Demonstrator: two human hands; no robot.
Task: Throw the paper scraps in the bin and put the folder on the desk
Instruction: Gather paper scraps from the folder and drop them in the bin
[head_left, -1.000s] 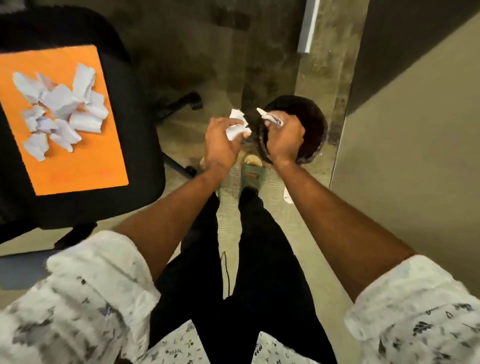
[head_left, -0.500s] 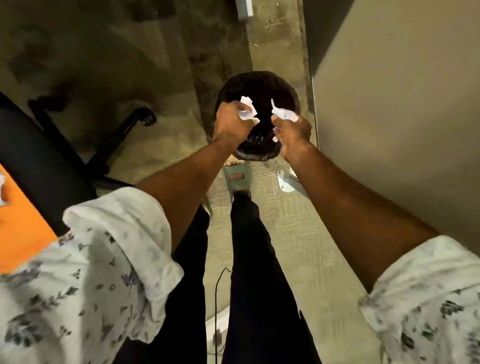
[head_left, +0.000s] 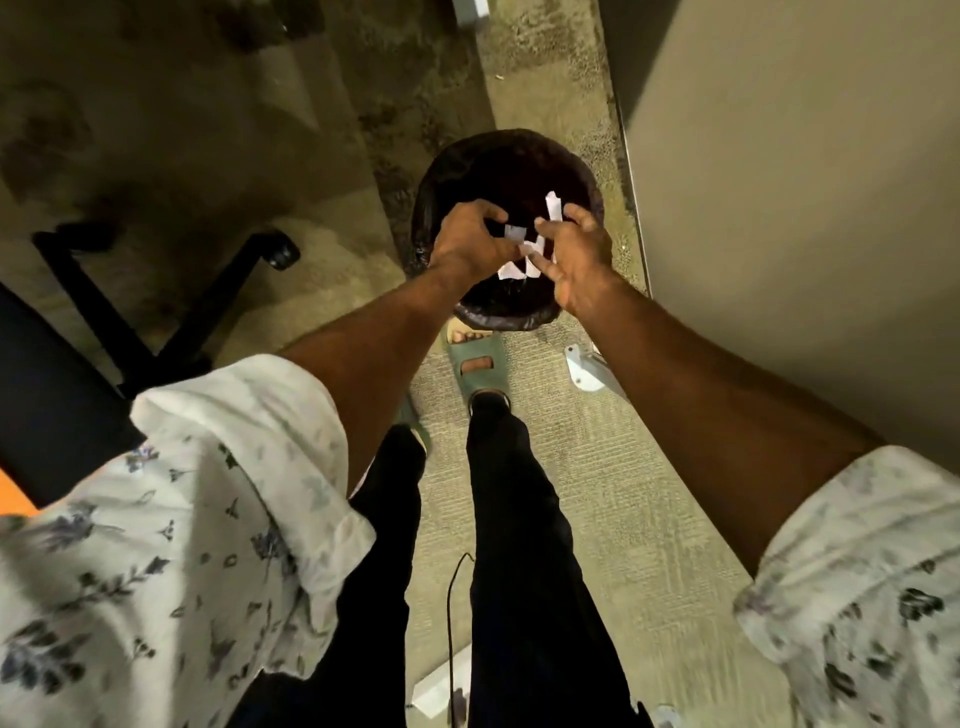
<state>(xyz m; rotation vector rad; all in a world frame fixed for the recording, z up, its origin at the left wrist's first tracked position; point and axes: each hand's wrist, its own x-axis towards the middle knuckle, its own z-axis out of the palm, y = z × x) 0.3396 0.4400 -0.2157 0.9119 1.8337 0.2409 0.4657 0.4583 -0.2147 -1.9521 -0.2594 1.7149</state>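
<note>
Both arms reached forward over the bin (head_left: 519, 171), a round dark-lined bin standing on the carpet just beside the wall panel (head_left: 779, 208). The left hand (head_left: 470, 236) and right hand (head_left: 579, 260) hovered above its mouth with fingers spread apart. White paper scraps (head_left: 519, 254) hung between and below them, 1 strip (head_left: 553, 206) standing nearly upright. A sliver of orange folder (head_left: 13, 493) showed at the left edge on the black chair (head_left: 47, 395).

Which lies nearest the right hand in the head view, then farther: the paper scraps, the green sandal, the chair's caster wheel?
From the right hand:
1. Paper scraps, at its fingertips over the bin.
2. Green sandal, on the floor below the bin.
3. Chair's caster wheel, far out on the left.
</note>
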